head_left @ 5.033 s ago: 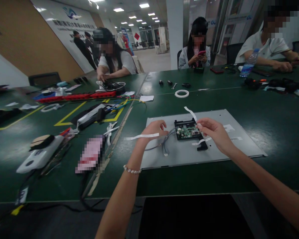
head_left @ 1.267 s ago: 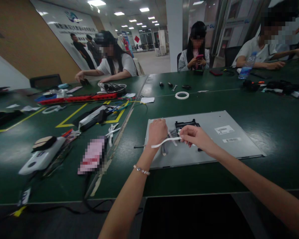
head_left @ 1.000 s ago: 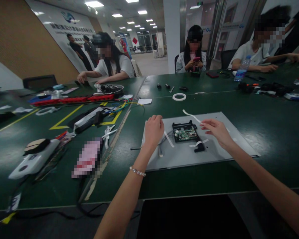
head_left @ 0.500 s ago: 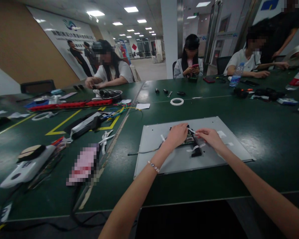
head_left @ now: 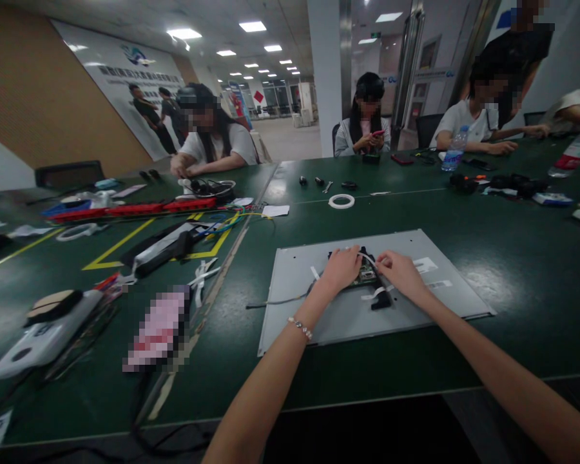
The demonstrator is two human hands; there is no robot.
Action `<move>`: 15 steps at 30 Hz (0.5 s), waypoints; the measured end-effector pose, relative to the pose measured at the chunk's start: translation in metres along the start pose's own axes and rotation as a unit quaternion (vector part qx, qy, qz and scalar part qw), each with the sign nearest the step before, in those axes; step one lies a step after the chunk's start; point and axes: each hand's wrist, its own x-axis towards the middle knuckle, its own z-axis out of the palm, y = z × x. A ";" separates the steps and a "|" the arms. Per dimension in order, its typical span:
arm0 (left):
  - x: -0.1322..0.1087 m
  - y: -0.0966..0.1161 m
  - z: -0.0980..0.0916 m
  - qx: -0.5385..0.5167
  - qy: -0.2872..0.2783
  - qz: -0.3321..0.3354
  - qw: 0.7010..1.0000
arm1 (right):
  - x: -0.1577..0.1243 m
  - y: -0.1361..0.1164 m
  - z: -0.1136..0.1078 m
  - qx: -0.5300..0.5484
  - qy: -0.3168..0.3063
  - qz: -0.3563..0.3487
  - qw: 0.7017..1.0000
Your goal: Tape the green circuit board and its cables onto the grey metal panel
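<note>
A grey metal panel (head_left: pixel 415 309) lies flat on the green table (head_left: pixel 512 245). A small green circuit board (head_left: pixel 366 277) in a black frame sits at the panel's middle, mostly covered by my hands. My left hand (head_left: pixel 341 269) rests on the board's left side with its fingers curled down. My right hand (head_left: pixel 401 274) is on the board's right side, its fingers pinched. A short white tape strip (head_left: pixel 368 259) runs between the fingertips of both hands. Another strip and a black connector (head_left: pixel 381 301) lie just below my right hand. A grey cable (head_left: pixel 275 301) trails off the panel's left edge.
A white tape roll (head_left: pixel 341 201) lies beyond the panel. On the left are a red power strip (head_left: pixel 135 208), a black-and-white device (head_left: pixel 167 246), a white gadget (head_left: pixel 38 335) and loose cables. Several other people sit along the far side, beside a water bottle (head_left: pixel 454 149).
My right hand held a tape strip up above the panel a second ago. Both hands have since come together on the circuit board with the strip low between them. My view has tilted slightly.
</note>
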 end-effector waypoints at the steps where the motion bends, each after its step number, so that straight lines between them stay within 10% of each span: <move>1: 0.000 0.000 0.001 0.000 0.001 -0.002 1.000 | -0.001 -0.002 0.001 -0.031 0.003 -0.001 1.000; 15: -0.002 0.003 -0.004 0.001 0.008 -0.031 0.999 | -0.004 -0.014 0.000 -0.282 -0.032 -0.032 0.958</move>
